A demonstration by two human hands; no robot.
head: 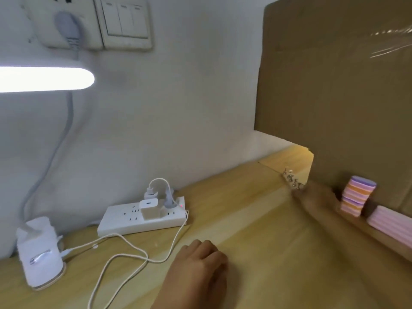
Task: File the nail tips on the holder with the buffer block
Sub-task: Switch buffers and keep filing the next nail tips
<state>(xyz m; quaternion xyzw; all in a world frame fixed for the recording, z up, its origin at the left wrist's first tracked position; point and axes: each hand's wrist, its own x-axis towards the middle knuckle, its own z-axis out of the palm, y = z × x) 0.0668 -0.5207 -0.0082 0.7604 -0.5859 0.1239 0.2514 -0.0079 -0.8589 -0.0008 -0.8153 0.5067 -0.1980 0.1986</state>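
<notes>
Nail tips (289,172) on their holder (295,185) sit far back on the table (245,219), beside the cardboard (334,85). My right hand (318,201) is at them (too blurred to tell its grip); stacked buffer blocks (356,197) stand beside it. My left hand (200,262) rests loosely curled, holding nothing.

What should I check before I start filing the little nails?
1. Nail tip holder in reach on the table: ok.
2. Right hand gripping the holder: cannot tell, the hand is blurred.
3. A buffer block in a hand: not ok; the buffer blocks stand stacked by the cardboard.
4. Left hand free to take a block: ok, it rests on the table holding nothing.
5. Charger cable away from the work: ok, it lies left of the left hand.
6. Lamp lit: ok.
</notes>
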